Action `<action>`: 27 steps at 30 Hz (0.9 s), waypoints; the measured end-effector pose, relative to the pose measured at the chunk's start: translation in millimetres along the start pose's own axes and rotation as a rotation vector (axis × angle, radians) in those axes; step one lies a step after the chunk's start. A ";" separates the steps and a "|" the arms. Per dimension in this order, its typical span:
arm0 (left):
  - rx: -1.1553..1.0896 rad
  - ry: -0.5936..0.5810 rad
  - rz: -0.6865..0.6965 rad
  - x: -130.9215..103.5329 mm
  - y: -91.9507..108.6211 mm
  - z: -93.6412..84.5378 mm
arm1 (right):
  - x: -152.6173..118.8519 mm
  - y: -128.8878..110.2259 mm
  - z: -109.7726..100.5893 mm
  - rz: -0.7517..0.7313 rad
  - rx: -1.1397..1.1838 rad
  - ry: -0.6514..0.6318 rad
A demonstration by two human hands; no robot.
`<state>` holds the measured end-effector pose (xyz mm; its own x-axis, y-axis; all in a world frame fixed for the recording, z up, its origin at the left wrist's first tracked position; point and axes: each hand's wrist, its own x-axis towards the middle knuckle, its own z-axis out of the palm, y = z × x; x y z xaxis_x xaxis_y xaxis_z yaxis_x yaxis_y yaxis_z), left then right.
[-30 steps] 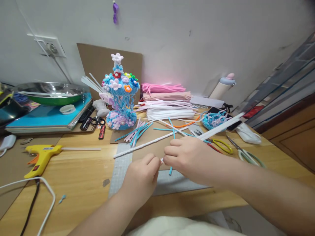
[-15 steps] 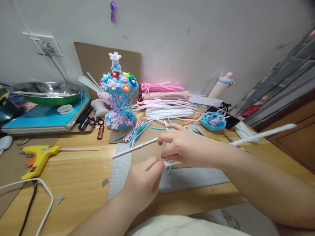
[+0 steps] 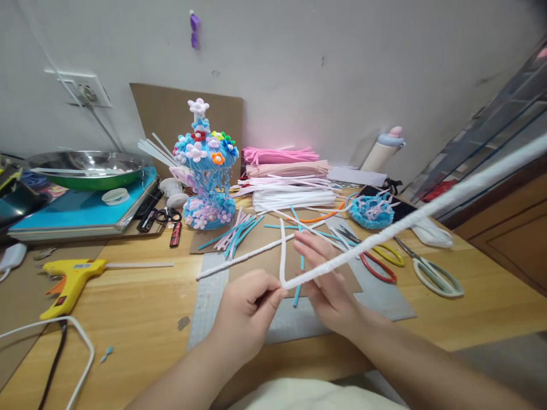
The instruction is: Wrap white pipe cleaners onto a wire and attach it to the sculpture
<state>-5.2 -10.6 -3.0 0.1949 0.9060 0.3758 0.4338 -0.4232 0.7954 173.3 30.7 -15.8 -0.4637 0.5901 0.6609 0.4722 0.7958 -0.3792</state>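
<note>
My left hand pinches the sharp bend of a white fuzzy stem over the cardboard. From that pinch one short arm of the stem points up, and a long wrapped arm runs to the upper right, past the frame's edge. Behind the long arm, my right hand has its fingers stretched out and apart, close to the stem; whether it touches is unclear. Beneath the hands, thin blue stems and another white stem lie on the cardboard.
Scissors with red, yellow and pale green handles lie at the right. A yellow glue gun rests at the left. Behind stand a flowered blue model, stem bundles and a blue ring-shaped piece.
My right hand has moved down and right, and its curled fingers have opened. The long stem arm now rises across the right side. My left hand keeps its pinch, nearly in place.
</note>
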 end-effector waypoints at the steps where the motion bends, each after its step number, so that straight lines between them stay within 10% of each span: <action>1: -0.043 -0.016 -0.013 -0.3 1.1 -0.1 | 3.9 2.6 0.1 -0.069 -0.014 -0.066; 11: -0.130 0.208 -0.155 -4.3 -2.8 2.3 | 8.0 -14.4 -11.6 -0.153 -0.224 -0.180; 27: 0.543 -0.012 0.397 -9.2 -13.5 7.1 | 42.8 -36.2 -50.7 -0.319 -0.420 -0.578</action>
<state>-6.6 -13.2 -20.6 0.4389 0.6840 0.5827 0.7077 -0.6627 0.2448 174.3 20.3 59.0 -0.8871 0.4105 0.2108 0.4411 0.8886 0.1256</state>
